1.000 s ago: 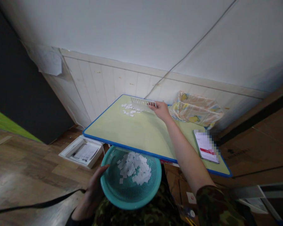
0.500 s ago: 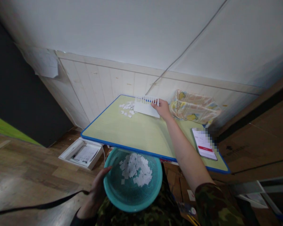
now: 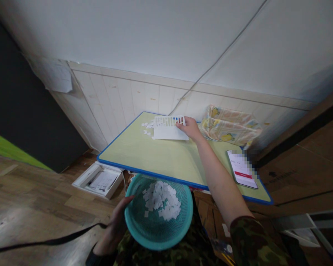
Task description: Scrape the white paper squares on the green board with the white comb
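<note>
My right hand (image 3: 189,128) is closed on the right side of a flat white slotted sheet (image 3: 170,131), which has a row of slots along its far edge. Behind and left of that sheet, small white paper pieces (image 3: 147,127) lie on the table; the sheet hides some of them. A teal mesh basket (image 3: 158,240) is below the table's near edge, by my lap, with a heap of white paper squares (image 3: 162,199) inside. My left hand (image 3: 118,218) grips the left rim of this basket, thumb over the edge.
The light-green table (image 3: 144,157) has a blue edge and stands against the wall. On its right are a phone (image 3: 242,170) and a fabric-covered bin (image 3: 230,127). An open white box (image 3: 98,181) sits on the floor at left. A black strap (image 3: 58,240) runs past my left wrist.
The white sheet has shifted slightly left and tilted in my right hand, now covering more of the loose paper pieces. The left hand still holds the basket.
</note>
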Demonstrator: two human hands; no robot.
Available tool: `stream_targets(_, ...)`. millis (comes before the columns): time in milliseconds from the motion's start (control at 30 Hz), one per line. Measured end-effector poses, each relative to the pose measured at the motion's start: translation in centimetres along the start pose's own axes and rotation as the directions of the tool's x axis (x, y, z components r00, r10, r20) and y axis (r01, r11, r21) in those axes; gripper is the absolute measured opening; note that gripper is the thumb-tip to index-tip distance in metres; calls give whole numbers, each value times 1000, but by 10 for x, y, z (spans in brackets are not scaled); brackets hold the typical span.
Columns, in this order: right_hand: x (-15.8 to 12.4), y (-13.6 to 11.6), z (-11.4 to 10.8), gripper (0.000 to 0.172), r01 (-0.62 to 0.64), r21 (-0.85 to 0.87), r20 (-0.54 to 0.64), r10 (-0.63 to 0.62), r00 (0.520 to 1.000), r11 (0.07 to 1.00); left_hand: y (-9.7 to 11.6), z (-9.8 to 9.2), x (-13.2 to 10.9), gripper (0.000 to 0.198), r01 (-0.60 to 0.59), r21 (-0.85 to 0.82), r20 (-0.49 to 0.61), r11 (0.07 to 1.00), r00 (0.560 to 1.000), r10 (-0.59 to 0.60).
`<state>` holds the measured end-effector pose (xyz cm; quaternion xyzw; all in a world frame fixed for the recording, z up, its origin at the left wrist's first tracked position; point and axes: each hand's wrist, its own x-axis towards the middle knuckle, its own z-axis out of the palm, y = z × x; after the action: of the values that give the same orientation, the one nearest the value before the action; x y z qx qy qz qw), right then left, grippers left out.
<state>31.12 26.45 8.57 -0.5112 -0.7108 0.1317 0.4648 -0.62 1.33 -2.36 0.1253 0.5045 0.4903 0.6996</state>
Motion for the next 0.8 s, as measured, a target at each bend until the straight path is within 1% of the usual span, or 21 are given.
stream_targets(100, 0, 2, -5, 27, -30, 12, -40, 31, 999, 999, 0, -1, 0, 18, 3, 5, 9, 1000, 1000, -3)
stream_targets(200, 0, 5, -7, 29, -48, 76, -80, 54, 995, 996, -1, -4, 2, 15, 38, 6, 13, 999, 999, -38)
stream_targets(267, 0, 5, -6, 30, -45, 102, -56, 51, 997, 994, -1, -5, 3, 13, 47, 4, 13, 999, 999, -47)
stream_targets(400, -1, 3, -9, 30, -55, 113, 56, 49, 997, 992, -1, -4, 2, 10, 28, -6, 14, 1000, 1000, -27)
stream_targets(467, -2, 3, -13, 31, -67, 119, 36, 63, 997, 991, 0, -4, 1, 10, 39, -13, 16, 999, 999, -39)
stream_targets(533, -2, 4, -17, 30, -69, 120, -26, 72, 997, 990, 0, -4, 1, 11, 41, -15, 9, 999, 999, -41)
stream_targets(600, -2, 5, -18, 29, -66, 107, -59, 73, 996, 992, 0, -4, 1, 12, 32, -11, 6, 999, 999, -32)
stream_targets(700, -2, 7, -19, 28, -89, 99, -27, 92, 995, 991, 1, -3, 2, 11, 37, 0, 4, 999, 999, -37)
stream_targets(800, -2, 8, -22, 30, -127, 132, 16, 126, 992, 983, 0, -4, 1, 11, 54, -12, 16, 998, 998, -53)
